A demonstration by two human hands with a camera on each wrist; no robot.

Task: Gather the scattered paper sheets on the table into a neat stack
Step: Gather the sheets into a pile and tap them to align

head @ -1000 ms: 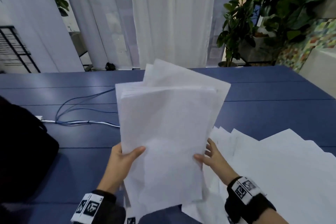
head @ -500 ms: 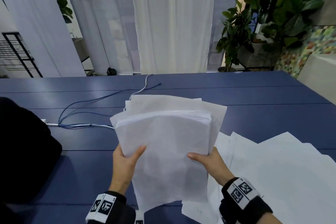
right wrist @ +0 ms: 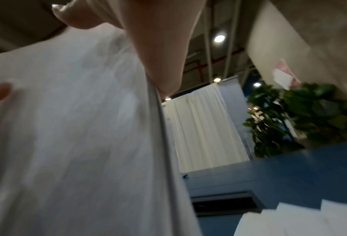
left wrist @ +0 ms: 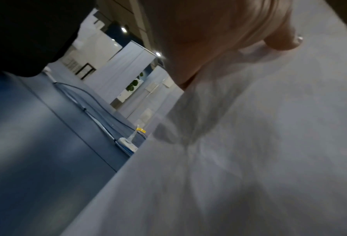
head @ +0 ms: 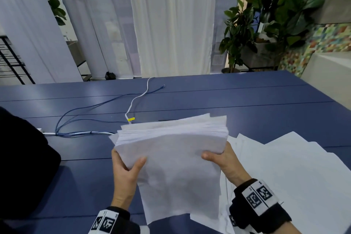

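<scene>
A thick bundle of white paper sheets (head: 176, 157) is held above the blue table (head: 247, 100), its top edges fanned and uneven. My left hand (head: 125, 171) grips the bundle's left edge, thumb on the front face. My right hand (head: 224, 161) grips the right edge, thumb on front, fingers behind. In the left wrist view the sheets (left wrist: 249, 159) fill the frame under my thumb (left wrist: 281, 43). The right wrist view shows the bundle (right wrist: 77, 143) edge-on. More loose sheets (head: 294, 176) lie spread on the table at the right.
Blue and white cables (head: 91, 119) run across the table's left middle, with a yellow tag (head: 131, 119) just behind the bundle. A black object (head: 22, 167) sits at the left edge. Potted plants (head: 266, 15) and white curtains (head: 174, 21) stand beyond the far edge.
The bundle has come down and tilted flatter, away from upright. The sheets that stuck out at the top have drawn closer together. Both hands keep their grip on the sides.
</scene>
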